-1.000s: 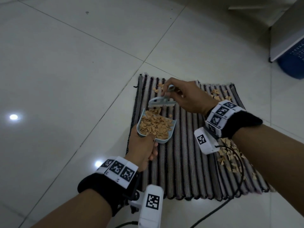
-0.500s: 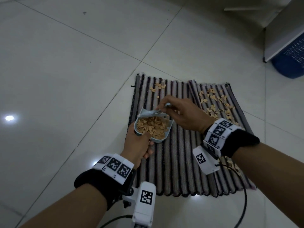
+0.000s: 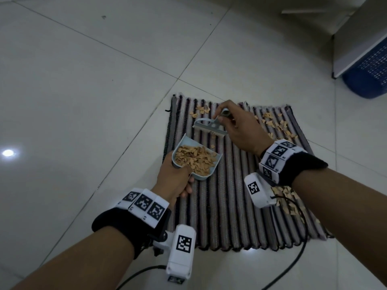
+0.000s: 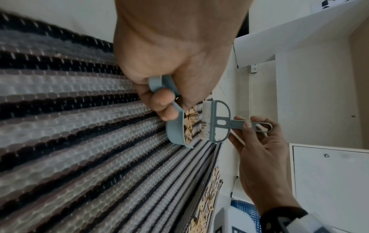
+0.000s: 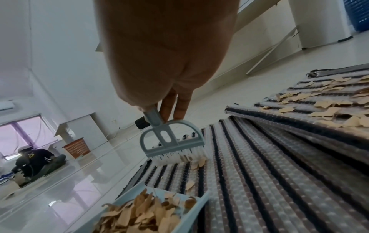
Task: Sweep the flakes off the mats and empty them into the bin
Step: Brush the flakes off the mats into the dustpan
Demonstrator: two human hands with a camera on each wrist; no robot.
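Observation:
Two striped mats (image 3: 219,206) lie overlapped on the tiled floor. My left hand (image 3: 178,181) grips the handle of a light blue dustpan (image 3: 204,176) heaped with tan flakes (image 3: 194,159), low over the left mat's near-left part. My right hand (image 3: 234,122) pinches the handle of a small blue brush (image 3: 209,127), whose bristles sit on the mat just beyond the pan's mouth. Loose flakes lie at the far edge (image 3: 201,110), on the right mat (image 3: 276,124) and under my right wrist (image 3: 287,197). In the right wrist view the brush (image 5: 169,145) touches a few flakes.
A blue mesh bin (image 3: 370,76) stands at the far right under a white panel (image 3: 356,38). A black cable (image 3: 293,260) trails over the mats' near right corner. Far off in the right wrist view sit another person (image 5: 36,160) and an orange basket (image 5: 76,148).
Half a second ago the brush was at the dustpan's mouth, pushing flakes in. My right hand has since carried it back toward the mat's far edge. My left hand still holds the dustpan.

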